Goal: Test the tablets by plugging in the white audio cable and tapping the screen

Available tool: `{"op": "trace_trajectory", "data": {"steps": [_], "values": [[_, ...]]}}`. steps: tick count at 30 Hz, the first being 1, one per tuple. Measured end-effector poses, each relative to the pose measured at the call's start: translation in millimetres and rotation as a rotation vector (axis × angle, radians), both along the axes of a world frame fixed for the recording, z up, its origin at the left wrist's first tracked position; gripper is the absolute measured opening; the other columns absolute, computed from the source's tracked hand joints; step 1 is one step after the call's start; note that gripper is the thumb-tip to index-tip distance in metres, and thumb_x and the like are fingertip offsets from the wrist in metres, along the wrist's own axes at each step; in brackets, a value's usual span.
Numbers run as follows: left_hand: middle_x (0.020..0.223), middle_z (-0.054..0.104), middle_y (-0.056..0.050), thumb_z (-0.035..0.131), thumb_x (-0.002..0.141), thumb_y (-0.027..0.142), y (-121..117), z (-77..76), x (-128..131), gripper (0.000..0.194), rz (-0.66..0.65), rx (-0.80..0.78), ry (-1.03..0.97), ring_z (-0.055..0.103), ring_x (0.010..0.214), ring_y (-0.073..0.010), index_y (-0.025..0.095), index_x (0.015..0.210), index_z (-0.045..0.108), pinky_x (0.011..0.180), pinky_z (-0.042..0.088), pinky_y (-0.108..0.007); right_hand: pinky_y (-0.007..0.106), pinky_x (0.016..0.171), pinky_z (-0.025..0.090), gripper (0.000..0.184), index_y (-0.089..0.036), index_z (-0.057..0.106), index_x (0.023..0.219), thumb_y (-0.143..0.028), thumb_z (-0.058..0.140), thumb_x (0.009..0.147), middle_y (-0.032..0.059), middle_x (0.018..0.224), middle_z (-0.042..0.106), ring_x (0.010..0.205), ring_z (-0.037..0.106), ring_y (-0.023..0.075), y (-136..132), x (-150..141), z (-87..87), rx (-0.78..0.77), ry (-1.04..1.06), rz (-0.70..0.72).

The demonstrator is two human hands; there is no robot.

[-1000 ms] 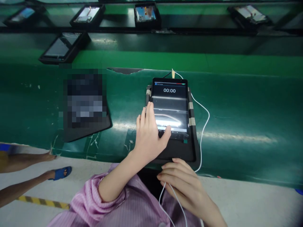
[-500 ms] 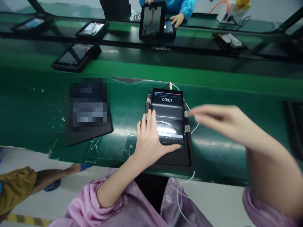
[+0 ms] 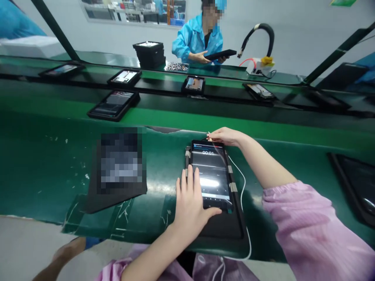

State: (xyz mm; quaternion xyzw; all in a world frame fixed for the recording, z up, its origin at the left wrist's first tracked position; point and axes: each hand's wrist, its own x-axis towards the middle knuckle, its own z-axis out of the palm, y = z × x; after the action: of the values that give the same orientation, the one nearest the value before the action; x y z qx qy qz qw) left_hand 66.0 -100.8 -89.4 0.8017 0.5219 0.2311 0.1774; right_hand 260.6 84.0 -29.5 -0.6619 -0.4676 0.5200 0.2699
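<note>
The left hand [image 3: 191,205] lies flat, fingers spread, on the tablet [image 3: 211,175], thumb pressed to its lower edge, where it lay a second ago. The tablet sits in a black tray [image 3: 231,228] on the green tabletop [image 3: 43,164]. Its timer now reads 00:01, so the test is running. The right hand [image 3: 225,136] has swung from 6 o'clock up to the tablet's 12 o'clock edge, pinching the white cable [image 3: 244,187] at the plug. Beyond, more tablets ride the conveyor [image 3: 164,117], and a co-worker [image 3: 199,39] in blue holds one.

The left hand [image 3: 191,205] hides the tablet's [image 3: 212,175] near-left corner; a pixelated patch [image 3: 121,164] blurs the neighbouring tray.
</note>
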Motion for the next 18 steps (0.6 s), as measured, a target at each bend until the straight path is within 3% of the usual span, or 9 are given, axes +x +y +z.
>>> {"op": "trace_trajectory", "data": {"steps": [4,7,11,15,18], "values": [[0.156,0.027,-0.029,0.092,0.058,0.043,-1.4,1.5,1.0,0.132,0.027,-0.027,-0.015,0.027,0.142,-0.0505,0.014,0.154,0.006,0.108,0.036,-0.070,0.024,0.051,0.049,0.019,-0.012,0.067,0.059,-0.004,0.079,0.071,0.0067,0.058,0.066,0.051,0.058,0.0135,5.1,1.6,-6.9,-0.019,0.069,-0.119],[0.157,0.025,-0.028,0.090,0.063,0.040,-1.4,3.1,1.2,0.122,0.017,-0.038,-0.016,0.026,0.143,-0.0486,0.013,0.153,0.012,0.110,0.033,-0.069,0.024,0.053,0.050,0.020,-0.013,0.063,0.062,-0.005,0.077,0.074,0.0015,0.055,0.062,0.049,0.057,0.0122,8.2,5.6,-10.8,0.068,0.097,-0.301],[0.159,0.021,-0.027,0.087,0.066,0.036,0.8,6.7,0.9,0.116,0.014,-0.118,-0.019,0.019,0.146,-0.0469,0.011,0.152,0.013,0.113,0.026,-0.070,0.026,0.062,0.053,0.021,-0.015,0.054,0.069,-0.007,0.061,0.087,-0.0033,0.057,0.058,0.053,0.057,0.0093,5.5,18.6,4.8,0.259,0.163,-0.579],[0.160,0.022,-0.024,0.082,0.070,0.034,4.2,11.5,-8.8,0.108,-0.006,-0.216,-0.160,0.016,0.148,-0.0435,0.017,0.152,0.015,0.115,0.022,-0.067,0.026,0.072,0.053,0.012,-0.018,0.051,0.079,-0.009,0.053,0.086,-0.0020,0.070,0.063,0.068,0.063,0.0100,-29.0,45.8,35.8,0.523,0.261,-0.740],[0.154,0.037,-0.020,0.066,0.083,0.043,12.2,16.4,-25.1,0.081,0.092,-0.307,-0.405,0.036,0.142,-0.0367,0.017,0.149,0.026,0.112,0.033,-0.056,0.019,0.068,0.048,0.012,-0.021,0.045,0.073,-0.013,0.051,0.078,-0.0059,0.070,0.057,0.063,0.057,0.0063,-81.8,71.9,43.6,0.792,0.267,-0.827]]}}
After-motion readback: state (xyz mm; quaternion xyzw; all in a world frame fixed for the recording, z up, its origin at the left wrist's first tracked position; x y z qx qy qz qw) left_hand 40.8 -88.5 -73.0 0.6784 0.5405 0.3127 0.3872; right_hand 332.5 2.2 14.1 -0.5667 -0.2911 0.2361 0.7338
